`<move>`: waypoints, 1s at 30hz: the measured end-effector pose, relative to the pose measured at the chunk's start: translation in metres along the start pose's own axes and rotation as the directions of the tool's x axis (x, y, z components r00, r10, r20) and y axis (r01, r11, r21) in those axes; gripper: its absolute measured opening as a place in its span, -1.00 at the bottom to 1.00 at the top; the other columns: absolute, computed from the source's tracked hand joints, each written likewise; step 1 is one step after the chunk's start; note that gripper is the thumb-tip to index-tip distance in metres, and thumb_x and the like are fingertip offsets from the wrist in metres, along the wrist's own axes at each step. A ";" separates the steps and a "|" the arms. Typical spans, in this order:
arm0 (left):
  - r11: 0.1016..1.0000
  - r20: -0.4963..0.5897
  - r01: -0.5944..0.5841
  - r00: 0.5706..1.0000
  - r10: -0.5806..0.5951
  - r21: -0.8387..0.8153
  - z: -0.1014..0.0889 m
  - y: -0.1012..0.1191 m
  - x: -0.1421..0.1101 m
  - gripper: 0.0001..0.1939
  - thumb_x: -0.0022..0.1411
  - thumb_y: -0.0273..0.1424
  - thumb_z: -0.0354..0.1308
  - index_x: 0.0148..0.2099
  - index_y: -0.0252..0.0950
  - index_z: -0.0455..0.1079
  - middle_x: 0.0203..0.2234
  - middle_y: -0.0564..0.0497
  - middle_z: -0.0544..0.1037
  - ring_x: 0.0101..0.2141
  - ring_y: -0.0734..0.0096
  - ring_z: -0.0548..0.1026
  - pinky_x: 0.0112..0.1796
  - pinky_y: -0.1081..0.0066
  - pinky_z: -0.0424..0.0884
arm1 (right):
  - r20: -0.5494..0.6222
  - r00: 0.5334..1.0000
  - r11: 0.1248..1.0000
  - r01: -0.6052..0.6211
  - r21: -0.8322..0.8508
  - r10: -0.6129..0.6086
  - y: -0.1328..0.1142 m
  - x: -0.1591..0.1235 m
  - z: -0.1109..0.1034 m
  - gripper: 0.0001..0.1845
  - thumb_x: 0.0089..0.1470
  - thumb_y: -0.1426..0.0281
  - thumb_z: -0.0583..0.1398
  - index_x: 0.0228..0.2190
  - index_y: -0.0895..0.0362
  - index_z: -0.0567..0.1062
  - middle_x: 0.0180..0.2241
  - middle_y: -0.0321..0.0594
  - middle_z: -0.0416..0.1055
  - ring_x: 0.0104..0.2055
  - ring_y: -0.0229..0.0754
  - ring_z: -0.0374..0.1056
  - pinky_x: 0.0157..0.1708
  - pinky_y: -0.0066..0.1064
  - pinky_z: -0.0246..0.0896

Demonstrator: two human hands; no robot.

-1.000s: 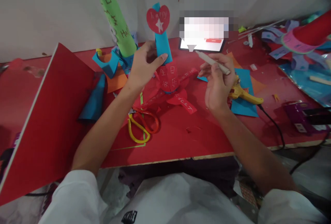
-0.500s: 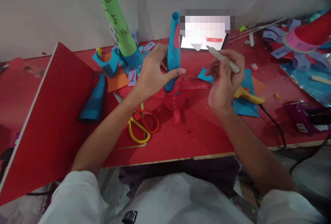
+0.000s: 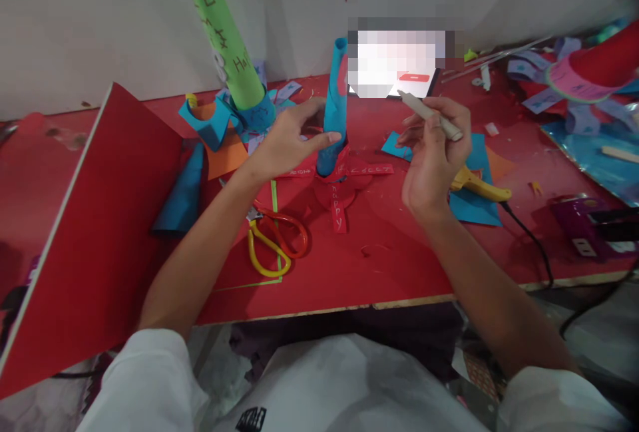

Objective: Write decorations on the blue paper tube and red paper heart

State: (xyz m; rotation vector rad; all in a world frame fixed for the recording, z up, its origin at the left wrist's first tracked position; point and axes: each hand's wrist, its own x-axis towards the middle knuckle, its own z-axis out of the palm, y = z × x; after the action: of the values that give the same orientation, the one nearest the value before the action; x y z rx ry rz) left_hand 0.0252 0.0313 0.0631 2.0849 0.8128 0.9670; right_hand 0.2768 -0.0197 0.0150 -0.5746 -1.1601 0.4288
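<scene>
Your left fingers (image 3: 311,110) part around the upright blue tube (image 3: 336,99), grip unconfirmed; your right fingers (image 3: 452,110) pinch a pale marker (image 3: 415,106); uneven pressure from your left thumb (image 3: 322,142) could tip the tube

The room light is soft and a bit dim. The screen (image 3: 417,86) glows very bright white, and big square blocks hide its top. Dark shadow sits under the table (image 3: 329,285). Small writing looks fuzzy. The far top right corner is black, and edges look bent.
</scene>
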 end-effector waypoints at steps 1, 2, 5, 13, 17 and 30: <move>1.000 0.014 0.002 1.000 -0.002 -0.028 -0.001 0.001 0.001 -0.34 0.30 0.14 0.35 0.09 -0.37 0.51 -0.05 -0.17 0.58 -0.08 0.34 0.59 0.03 0.30 0.59 | -0.001 1.000 1.000 -0.007 -0.012 0.007 0.000 0.000 0.000 -0.77 0.54 0.18 0.36 0.04 0.06 0.60 -0.22 -0.19 0.44 -0.41 -0.25 0.36 -0.44 -0.57 0.34; 0.999 0.022 0.004 1.000 -0.003 -0.048 -0.001 0.003 0.001 -0.35 0.29 0.12 0.36 0.08 -0.37 0.50 -0.07 -0.16 0.58 -0.09 0.34 0.59 0.01 0.30 0.58 | -0.004 1.000 1.000 0.006 -0.016 -0.006 0.000 0.000 -0.001 -0.76 0.52 0.17 0.38 0.04 0.05 0.60 -0.23 -0.20 0.44 -0.42 -0.25 0.36 -0.46 -0.57 0.33; 0.999 -0.018 0.015 1.000 -0.016 -0.036 0.000 0.010 0.001 -0.37 0.26 0.12 0.37 0.05 -0.33 0.51 -0.12 -0.13 0.56 -0.12 0.34 0.56 -0.03 0.28 0.57 | 0.002 1.000 0.999 0.030 -0.013 -0.030 0.002 0.000 -0.002 -0.79 0.53 0.22 0.36 0.06 0.04 0.61 -0.23 -0.18 0.44 -0.41 -0.24 0.37 -0.47 -0.58 0.30; 0.997 -0.137 0.032 0.990 -0.022 0.075 0.011 0.026 -0.003 -0.32 0.19 0.20 0.40 0.00 -0.29 0.43 -0.22 -0.09 0.50 -0.18 0.36 0.50 -0.06 0.28 0.49 | 0.007 0.997 0.989 0.075 -0.128 -0.075 0.005 0.001 0.000 -0.75 0.53 0.09 0.32 0.07 -0.07 0.58 -0.25 -0.23 0.41 -0.44 -0.19 0.32 -0.54 -0.47 0.24; 0.989 -0.155 0.064 0.987 -0.042 0.137 0.015 0.020 -0.004 -0.30 0.19 0.24 0.38 -0.09 -0.30 0.38 -0.26 -0.07 0.46 -0.23 0.39 0.45 -0.11 0.29 0.43 | 0.007 0.999 0.994 0.044 -0.099 -0.043 0.004 0.000 0.000 -0.77 0.54 0.14 0.32 0.05 0.00 0.59 -0.25 -0.21 0.41 -0.43 -0.21 0.32 -0.50 -0.47 0.27; 0.998 -0.126 -0.006 0.992 0.014 0.060 0.012 0.025 -0.003 -0.28 0.37 0.29 0.18 0.01 -0.32 0.51 -0.12 -0.08 0.54 -0.14 0.46 0.49 -0.06 0.37 0.43 | 0.028 0.999 0.998 -0.034 -0.049 0.036 -0.013 0.000 0.003 -0.82 0.57 0.25 0.30 0.05 0.07 0.60 -0.19 -0.16 0.44 -0.34 -0.21 0.39 -0.37 -0.51 0.36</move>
State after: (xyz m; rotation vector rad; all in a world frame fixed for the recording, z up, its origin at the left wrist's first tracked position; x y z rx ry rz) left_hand 0.0395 0.0108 0.0755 2.0970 0.9060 1.1013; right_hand 0.2744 -0.0291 0.0239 -0.6336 -1.1919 0.4411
